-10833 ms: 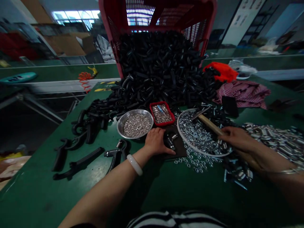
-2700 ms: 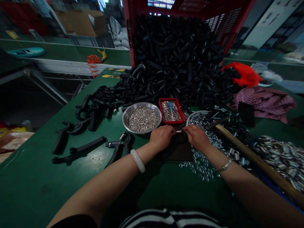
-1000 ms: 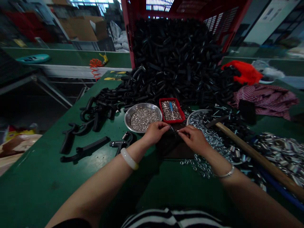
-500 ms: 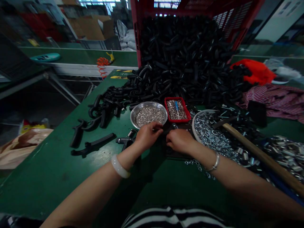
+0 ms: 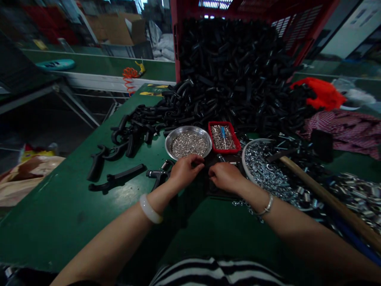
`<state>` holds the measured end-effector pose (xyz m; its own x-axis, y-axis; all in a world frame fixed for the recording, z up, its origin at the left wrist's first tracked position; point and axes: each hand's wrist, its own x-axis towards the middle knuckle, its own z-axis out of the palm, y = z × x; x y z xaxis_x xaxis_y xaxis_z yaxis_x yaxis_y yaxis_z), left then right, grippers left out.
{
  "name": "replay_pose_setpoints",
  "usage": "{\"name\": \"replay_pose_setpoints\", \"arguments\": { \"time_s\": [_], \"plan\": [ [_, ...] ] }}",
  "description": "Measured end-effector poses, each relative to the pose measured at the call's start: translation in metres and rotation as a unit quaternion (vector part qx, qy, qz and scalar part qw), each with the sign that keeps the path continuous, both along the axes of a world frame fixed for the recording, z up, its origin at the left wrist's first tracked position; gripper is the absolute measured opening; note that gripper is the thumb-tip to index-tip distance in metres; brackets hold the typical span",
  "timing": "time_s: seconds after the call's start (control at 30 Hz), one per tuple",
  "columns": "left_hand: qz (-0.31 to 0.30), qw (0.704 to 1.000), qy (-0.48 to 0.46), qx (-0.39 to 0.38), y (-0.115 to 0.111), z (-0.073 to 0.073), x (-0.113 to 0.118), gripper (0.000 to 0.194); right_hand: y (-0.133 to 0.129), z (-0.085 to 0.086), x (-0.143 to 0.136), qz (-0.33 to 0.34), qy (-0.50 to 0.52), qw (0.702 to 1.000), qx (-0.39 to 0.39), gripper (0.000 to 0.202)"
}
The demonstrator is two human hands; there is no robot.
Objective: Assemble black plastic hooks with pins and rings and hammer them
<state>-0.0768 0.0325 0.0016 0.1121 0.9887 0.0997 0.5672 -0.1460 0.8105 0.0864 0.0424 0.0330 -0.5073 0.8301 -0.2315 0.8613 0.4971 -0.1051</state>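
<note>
My left hand (image 5: 186, 171) is closed, its fingers curled towards the thumb at the near edge of a metal bowl (image 5: 169, 147) full of small shiny metal pieces. Whatever it pinches, if anything, is too small to make out. Over a dark flat block (image 5: 218, 194), my right hand (image 5: 225, 175) is closed with its fingertips turned down and hidden. A metal pin-like part (image 5: 220, 158) sticks up just beyond that hand. Left of my left hand lies a black forked part (image 5: 157, 174) with a bright spring on it.
A red tray (image 5: 237, 147) holds small screws and a blue-handled screwdriver (image 5: 223, 133). At right are a round dish (image 5: 244, 159) of metal hardware and a hammer (image 5: 312, 178). Black curved parts (image 5: 202, 103) spill from a red crate (image 5: 176, 51). A long black part (image 5: 119, 179) lies left.
The view has shifted slightly, so the bowl and tray appear a little further right. Both hands stay almost in place, with only small movement at the fingers.
</note>
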Motion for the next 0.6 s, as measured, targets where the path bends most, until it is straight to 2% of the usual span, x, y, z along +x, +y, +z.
{"name": "replay_pose_setpoints", "arguments": {
  "time_s": [0.17,0.3,0.6],
  "plan": [
    [0.010,1.000,-0.003,-0.002,-0.0010,-0.0025,-0.0046,0.019,0.0017,-0.0015,0.0022,0.038,0.050,0.998,-0.027,0.022],
    [0.010,1.000,-0.006,0.001,-0.0012,-0.0031,-0.0060,0.019,0.0049,-0.0023,0.0008,0.037,0.023,0.998,-0.035,0.019],
    [0.011,1.000,-0.009,0.001,-0.0044,0.0002,-0.0041,0.019,0.0040,-0.0001,-0.0006,0.087,-0.020,0.996,-0.008,0.016]
  ]
}}
